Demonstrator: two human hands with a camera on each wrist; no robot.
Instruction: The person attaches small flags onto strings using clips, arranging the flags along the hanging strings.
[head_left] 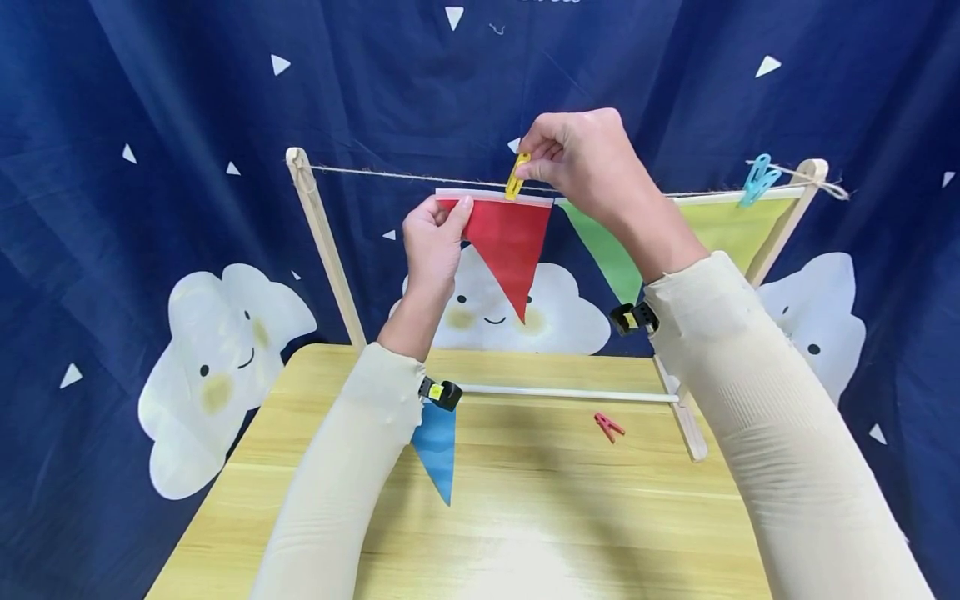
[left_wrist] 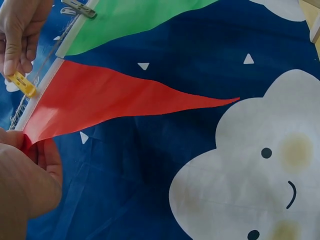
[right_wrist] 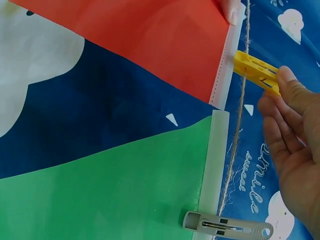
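Observation:
A red triangular pennant point(head_left: 513, 250) with a white top band hangs point down at the string. Its upper left corner is pinched between thumb and fingers of my left hand point(head_left: 437, 242). My right hand point(head_left: 588, 158) pinches a yellow clothespin point(head_left: 515, 177) from above. In the right wrist view the clothespin's tip point(right_wrist: 241, 61) lies over the string point(right_wrist: 243, 90) and meets the white band; whether it grips the band I cannot tell. Beside the red one hangs a green pennant point(right_wrist: 125, 185), with a grey clothespin point(right_wrist: 227, 225) on its band.
A yellow pennant point(head_left: 738, 229) hangs by the right wooden post point(head_left: 787, 221), with blue clothespins point(head_left: 759, 179) above it. The left post point(head_left: 326, 242) holds the string's other end. On the table point(head_left: 585, 500) lie a pink clothespin point(head_left: 609, 427) and a blue pennant point(head_left: 438, 450), partly behind my left arm.

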